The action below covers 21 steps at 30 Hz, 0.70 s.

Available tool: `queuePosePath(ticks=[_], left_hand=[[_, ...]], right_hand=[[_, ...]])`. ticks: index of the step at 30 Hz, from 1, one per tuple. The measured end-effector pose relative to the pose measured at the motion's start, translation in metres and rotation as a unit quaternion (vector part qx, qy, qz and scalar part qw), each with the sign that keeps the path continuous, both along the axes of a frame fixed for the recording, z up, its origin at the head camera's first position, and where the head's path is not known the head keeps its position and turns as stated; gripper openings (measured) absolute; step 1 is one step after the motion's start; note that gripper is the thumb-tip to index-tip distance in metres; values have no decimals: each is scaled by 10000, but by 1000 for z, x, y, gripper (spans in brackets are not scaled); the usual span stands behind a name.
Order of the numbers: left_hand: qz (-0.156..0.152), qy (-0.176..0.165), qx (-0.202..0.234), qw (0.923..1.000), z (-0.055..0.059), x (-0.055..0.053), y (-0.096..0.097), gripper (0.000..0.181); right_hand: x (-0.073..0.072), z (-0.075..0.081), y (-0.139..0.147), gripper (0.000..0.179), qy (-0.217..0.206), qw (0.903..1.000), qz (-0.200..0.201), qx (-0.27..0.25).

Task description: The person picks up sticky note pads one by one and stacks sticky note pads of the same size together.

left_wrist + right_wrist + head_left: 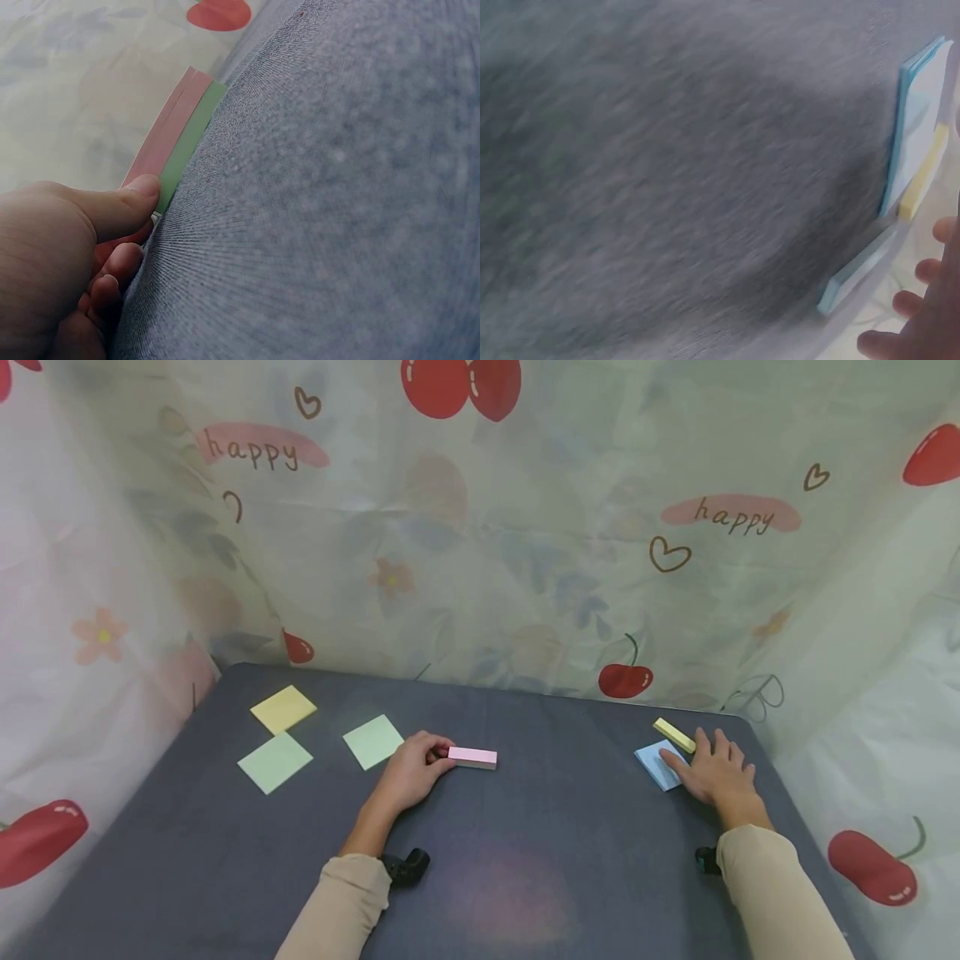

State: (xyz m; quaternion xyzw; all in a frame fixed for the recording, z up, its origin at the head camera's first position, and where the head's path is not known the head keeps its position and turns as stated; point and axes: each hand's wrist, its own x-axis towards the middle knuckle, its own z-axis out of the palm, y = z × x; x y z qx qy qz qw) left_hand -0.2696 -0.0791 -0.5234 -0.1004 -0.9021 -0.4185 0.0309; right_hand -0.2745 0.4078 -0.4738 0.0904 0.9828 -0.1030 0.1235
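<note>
My left hand [411,770] pinches one end of a narrow pink-and-green sticky note block [474,758] standing on its long side on the dark table. In the left wrist view the thumb presses the pink and green layers [169,142], with the other fingers curled behind. Over at the right, my right hand [718,774] is spread, its thumb over the edge of a blue sticky note pad [657,766]; whether it touches is unclear. A yellow strip block [673,735] lies just beyond the pad. The right wrist view also shows a light-blue strip block [857,270] near the fingers.
On the table's left lie a yellow square note [283,709] and two pale green square notes, one [275,762] nearer and one [372,742] beside my left hand. A printed curtain [480,568] hangs behind the dark table [570,827] and along both sides.
</note>
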Motion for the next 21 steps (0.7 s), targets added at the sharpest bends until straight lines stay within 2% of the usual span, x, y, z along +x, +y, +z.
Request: queuePosePath(ticks=[10, 21], left_hand=[[-14, 17, -10, 10000, 0, 0, 1, 20], [-12, 71, -7, 10000, 0, -1, 1, 20]], right_hand=[[17, -3, 19, 111, -314, 9990, -279, -138], [24, -8, 31, 101, -347, 9985, -420, 20]])
